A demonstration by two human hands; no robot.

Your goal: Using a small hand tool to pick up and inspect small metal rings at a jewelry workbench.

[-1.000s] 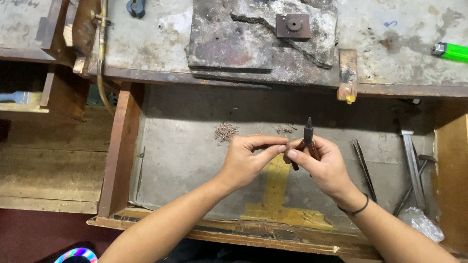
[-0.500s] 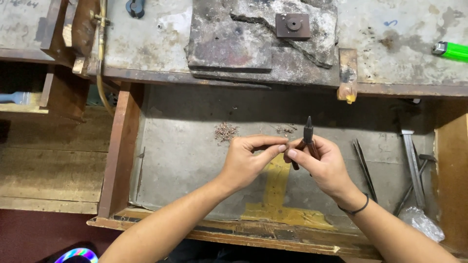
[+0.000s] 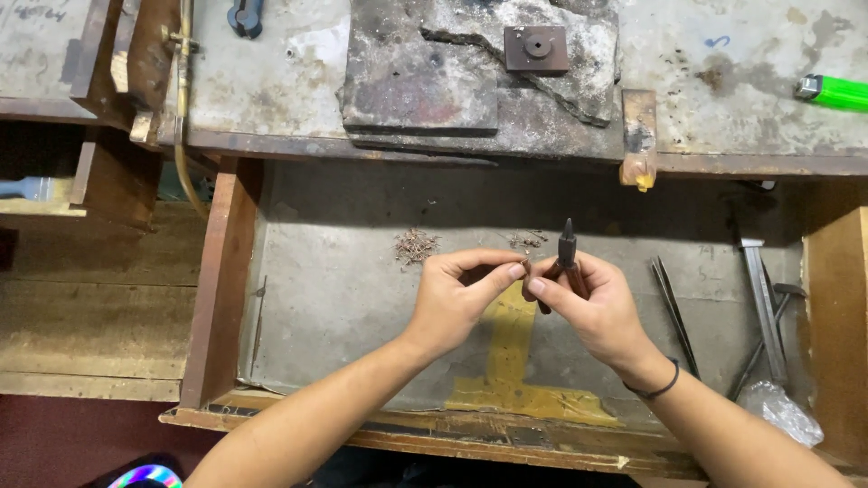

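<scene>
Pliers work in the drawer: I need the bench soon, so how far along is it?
Done: a small heap of metal filings lies on the drawer floor. In hand: the right hand holds dark pliers, tip up; the left hand pinches something tiny, too small to identify. Left: cannot tell. Tweezers and other tools lie at the right of the drawer.

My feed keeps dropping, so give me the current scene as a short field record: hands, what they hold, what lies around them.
left hand: fingertips pinched, meeting the right hand; anything held is too small to tell
right hand: grips dark pliers, tip pointing away from the person
work surface: open wooden drawer with grey floor and yellow tape patch
in drawer: pile of small scraps, tweezers, metal tools at right
bench above: stone slab, green lighter
</scene>
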